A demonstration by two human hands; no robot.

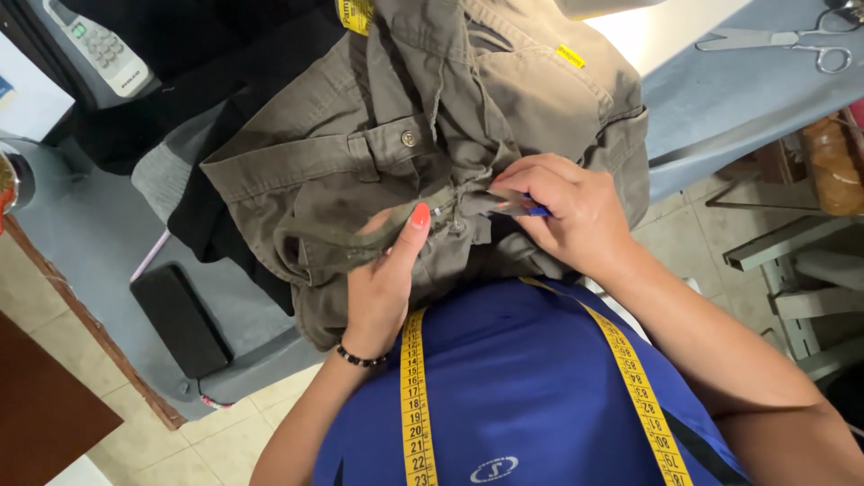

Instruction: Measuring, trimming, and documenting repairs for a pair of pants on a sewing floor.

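Observation:
A pair of olive-khaki trousers [360,153] lies bunched on the grey table [90,225], its waistband button [409,138] facing up. My left hand [382,279] pinches a fold of the fabric beside the zip, thumb pressed on top. My right hand [567,211] grips a small blue-handled tool [526,210], its tip pushed into the seam at the zip. A yellow measuring tape [414,396] hangs round my neck over a blue shirt.
Black and grey cloth [180,135] lies under the trousers. A black phone [180,319] sits near the table edge, a remote control [94,45] at the far left. Scissors [783,40] rest on the grey surface at top right. Metal shelving [792,252] stands below right.

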